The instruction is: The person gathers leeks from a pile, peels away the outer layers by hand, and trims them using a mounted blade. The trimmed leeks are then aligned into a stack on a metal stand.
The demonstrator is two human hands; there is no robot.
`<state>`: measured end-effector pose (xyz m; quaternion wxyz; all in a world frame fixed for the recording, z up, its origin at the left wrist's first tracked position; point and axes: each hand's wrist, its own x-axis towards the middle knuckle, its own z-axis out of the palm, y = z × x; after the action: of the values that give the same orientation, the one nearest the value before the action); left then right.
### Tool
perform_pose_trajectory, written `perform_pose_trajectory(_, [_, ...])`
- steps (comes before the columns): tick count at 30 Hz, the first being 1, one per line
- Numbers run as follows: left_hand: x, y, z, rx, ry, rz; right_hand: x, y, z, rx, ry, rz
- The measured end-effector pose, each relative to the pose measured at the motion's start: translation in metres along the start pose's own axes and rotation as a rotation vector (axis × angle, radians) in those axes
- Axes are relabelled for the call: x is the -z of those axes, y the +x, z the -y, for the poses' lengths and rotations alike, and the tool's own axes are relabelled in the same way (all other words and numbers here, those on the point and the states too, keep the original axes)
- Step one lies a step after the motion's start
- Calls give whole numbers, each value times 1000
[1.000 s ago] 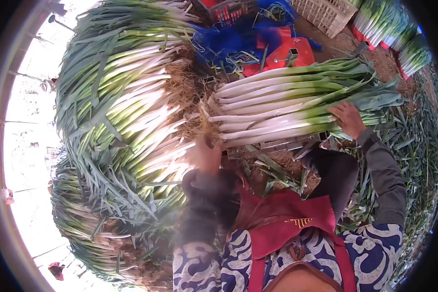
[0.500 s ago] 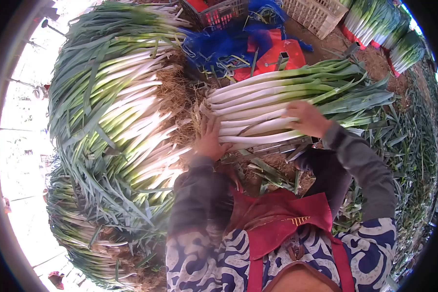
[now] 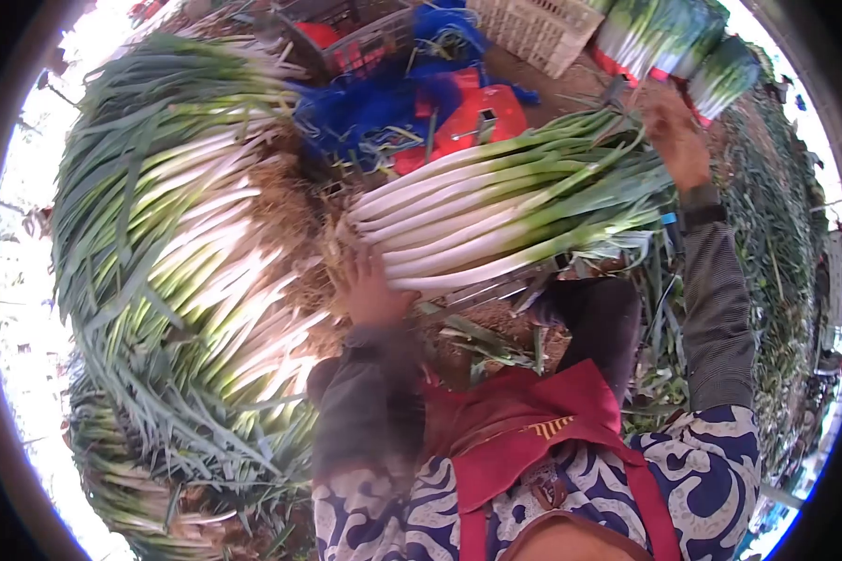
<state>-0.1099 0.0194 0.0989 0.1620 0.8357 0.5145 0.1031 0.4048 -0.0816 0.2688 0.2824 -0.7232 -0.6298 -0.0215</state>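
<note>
Bkgd crate (image 3: 372, 49): red item (image 3: 319, 35); L hand (image 3: 376, 294) splayed on leeks (image 3: 496, 206) (R hand (image 3: 679, 140): grip unclear).

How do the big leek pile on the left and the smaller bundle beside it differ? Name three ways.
The pile is far larger than the bundle. The pile's green ends point left; the bundle's point right. The pile is heaped high, while the bundle lies lower and more evenly lined up. Both show pale stalks and green tops.
</note>
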Motion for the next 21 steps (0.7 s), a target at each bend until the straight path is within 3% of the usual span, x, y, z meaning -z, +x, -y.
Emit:
perform_pose_trajectory(2, [1,6,-1,-15,-62,-1,6,-25,-25,-418,439,-53])
perform_pose_trajectory(4, [7,5,-10,-10,-4,-49,-26,-66,14,-354,452,135])
perform_pose_trajectory(6, [8,7,-12,29,33,-34,-57,-78,52,137,-138,305])
perform_pose_trajectory(8, [5,7,-9,14,19,-58,-89,-76,65,268,-295,435])
perform_pose_trajectory(11, [-5,8,-5,1,9,-104,-117,-54,74,328,-346,524])
perform_pose_trajectory(15, [-16,9,-5,32,60,-162,-135,-29,55,223,-308,845])
perform_pose_trajectory(19, [-21,-5,-2,-7,35,-124,-136,-72,42,319,-262,613])
perform_pose_trajectory(21, [-22,-5,6,-85,-25,-171,-142,-64,39,283,-266,670])
